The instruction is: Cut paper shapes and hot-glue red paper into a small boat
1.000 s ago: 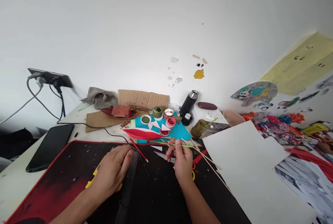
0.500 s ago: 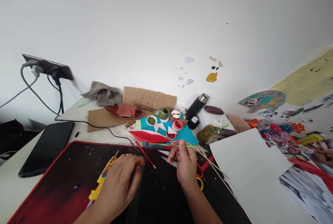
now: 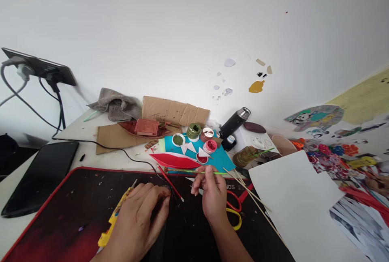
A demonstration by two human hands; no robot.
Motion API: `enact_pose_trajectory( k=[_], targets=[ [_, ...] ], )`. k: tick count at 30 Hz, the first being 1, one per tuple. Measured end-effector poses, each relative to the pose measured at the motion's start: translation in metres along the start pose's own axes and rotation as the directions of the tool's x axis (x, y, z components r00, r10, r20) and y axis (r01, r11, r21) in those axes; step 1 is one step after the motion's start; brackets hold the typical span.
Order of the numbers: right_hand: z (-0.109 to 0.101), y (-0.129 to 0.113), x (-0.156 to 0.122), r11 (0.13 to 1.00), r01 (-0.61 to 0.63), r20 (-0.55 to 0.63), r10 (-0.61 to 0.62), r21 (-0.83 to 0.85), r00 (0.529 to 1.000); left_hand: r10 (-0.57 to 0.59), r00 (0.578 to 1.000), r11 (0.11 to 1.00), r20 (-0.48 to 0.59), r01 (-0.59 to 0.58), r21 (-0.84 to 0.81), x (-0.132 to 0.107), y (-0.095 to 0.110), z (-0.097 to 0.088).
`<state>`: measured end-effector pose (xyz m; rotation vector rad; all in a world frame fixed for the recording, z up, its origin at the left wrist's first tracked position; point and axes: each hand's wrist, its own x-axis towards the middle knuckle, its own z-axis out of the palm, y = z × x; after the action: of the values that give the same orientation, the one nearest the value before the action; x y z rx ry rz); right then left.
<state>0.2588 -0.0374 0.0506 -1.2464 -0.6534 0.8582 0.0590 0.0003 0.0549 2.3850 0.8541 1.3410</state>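
My right hand point(image 3: 212, 193) is closed around a thin green paintbrush point(image 3: 221, 173), pinched between thumb and fingers. The brush lies nearly level, its brown tip pointing left, just in front of a red paper boat shape point(image 3: 174, 161). My left hand point(image 3: 144, 213) is curled with its knuckles up over the dark mat point(image 3: 79, 201); whatever its fingers hold, if anything, is hidden. Partly behind that hand lies a yellow glue gun point(image 3: 113, 217). Scissors with red and yellow handles point(image 3: 237, 221) rest beside my right wrist. A red pencil point(image 3: 172, 184) lies between the hands.
Open paint pots point(image 3: 193, 131) stand on blue paper point(image 3: 223, 157). Behind them are a reddish-brown model boat point(image 3: 147, 127), cardboard point(image 3: 174, 110) and a black flask point(image 3: 235, 123). A jar point(image 3: 243, 156), thin sticks point(image 3: 258, 203) and white sheets point(image 3: 291, 197) are rightward; a phone point(image 3: 39, 179) lies left.
The view has shifted a little. My right hand has moved slightly left with the paintbrush, and more of the scissors' handles shows. My left hand keeps its curled shape.
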Motion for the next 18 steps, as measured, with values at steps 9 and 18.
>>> enact_pose_trajectory(
  k=[9, 18],
  targets=[
    [-0.0017, 0.0051, -0.0040, 1.000, 0.006, 0.039, -0.006, -0.009, 0.999, 0.010, 1.000, 1.000, 0.017, -0.010, -0.014, -0.0002, -0.0031, -0.0012],
    [-0.0011, 0.0062, -0.0080, 1.000, 0.007, 0.036, -0.008, 0.028, 0.999, 0.009, 1.000, 1.000, 0.003, -0.009, -0.015, -0.0002, -0.0046, -0.0039]
  ],
)
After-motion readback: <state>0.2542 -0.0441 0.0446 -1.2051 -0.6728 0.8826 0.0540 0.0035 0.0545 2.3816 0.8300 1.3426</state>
